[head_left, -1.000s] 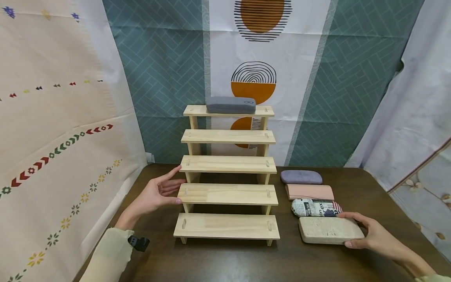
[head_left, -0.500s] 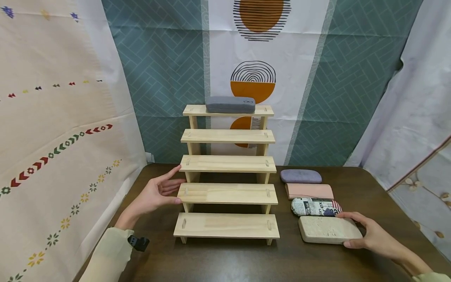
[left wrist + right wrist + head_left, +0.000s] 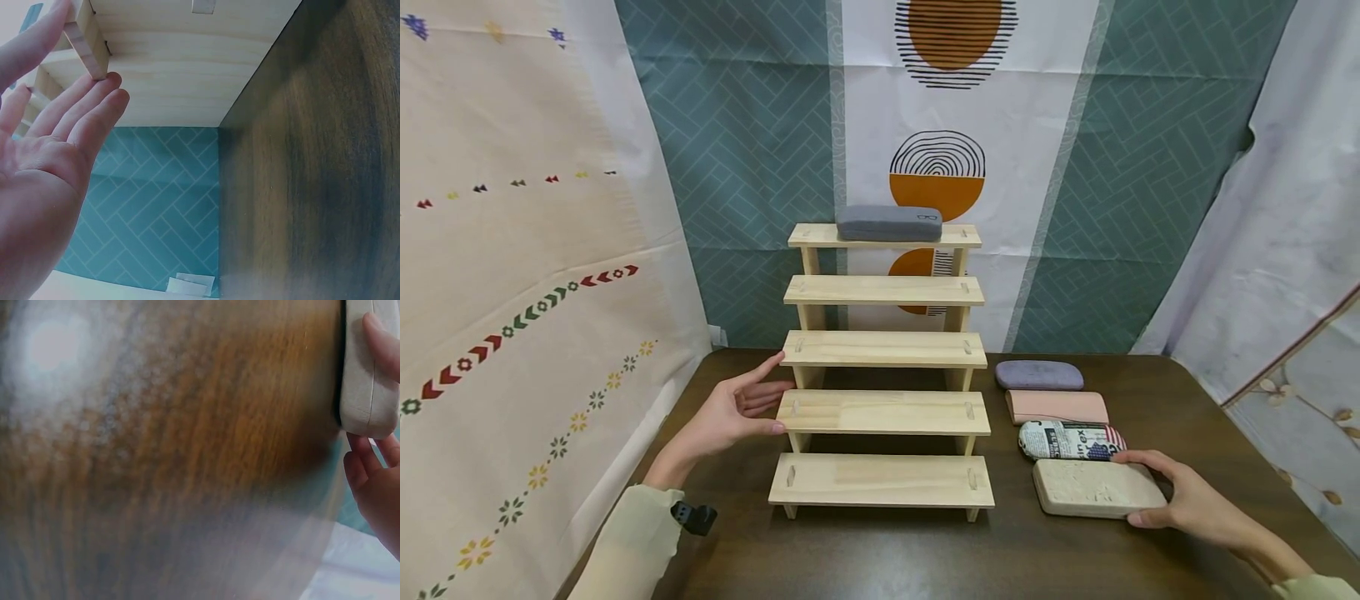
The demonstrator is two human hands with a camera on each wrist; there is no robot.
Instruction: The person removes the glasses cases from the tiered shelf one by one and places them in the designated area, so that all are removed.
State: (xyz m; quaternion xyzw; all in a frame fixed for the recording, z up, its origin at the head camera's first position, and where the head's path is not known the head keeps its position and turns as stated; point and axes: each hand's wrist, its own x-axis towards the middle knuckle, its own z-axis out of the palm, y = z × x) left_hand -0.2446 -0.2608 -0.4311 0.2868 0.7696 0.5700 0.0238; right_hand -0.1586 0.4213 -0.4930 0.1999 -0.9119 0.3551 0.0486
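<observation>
In the head view, my right hand [image 3: 1183, 500] grips the right end of a cream glasses case [image 3: 1097, 488], thumb on its near side and fingers at its far side. The right wrist view shows the thumb against the side of this case [image 3: 361, 375]. My left hand [image 3: 730, 414] is at the left side of a light wooden stepped display rack [image 3: 883, 412]. Its thumb touches the second step from the bottom and its index fingertip the step above; the left wrist view shows fairly straight fingers [image 3: 94, 119] at a board's end. A grey glasses case [image 3: 889, 223] sits on the top step.
Behind the cream case lie a newsprint-patterned case [image 3: 1067, 442], a pink case [image 3: 1057, 407] and a purple case [image 3: 1039, 375], in a row on the dark wooden table [image 3: 880, 554]. Patterned cloths [image 3: 752, 167] hang behind and at both sides.
My right hand has shifted slightly left at the cream case. My left hand and the rack keep their places; the whole head view drifts a little.
</observation>
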